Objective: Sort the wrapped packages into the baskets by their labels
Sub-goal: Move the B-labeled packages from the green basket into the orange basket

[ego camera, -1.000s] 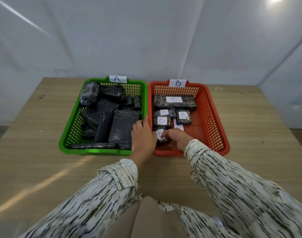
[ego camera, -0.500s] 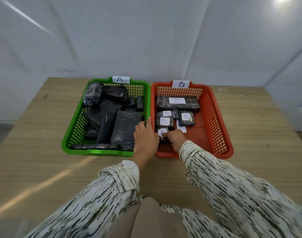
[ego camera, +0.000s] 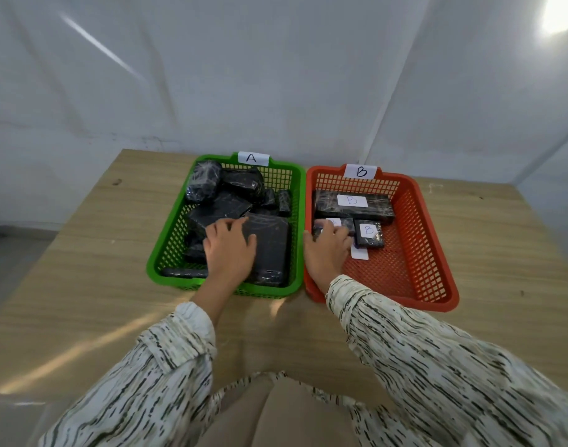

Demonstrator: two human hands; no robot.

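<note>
The left hand [ego camera: 229, 250] lies with spread fingers flat on the big flat black film-wrapped package [ego camera: 273, 250] in the green plastic basket [ego camera: 153, 269]. The right hand [ego camera: 328, 253] covers a small black wrapped package [ego camera: 317, 226] in the red plastic basket [ego camera: 450, 285]; whether it pinches it, I cannot tell. The glossy film looks slippery and the package probably light, so holding opposite edges seems safest.

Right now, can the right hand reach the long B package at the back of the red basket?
Probably yes. The right hand is inside the red basket, and the long B package lies just past its fingertips, with nothing on top of it.
</note>
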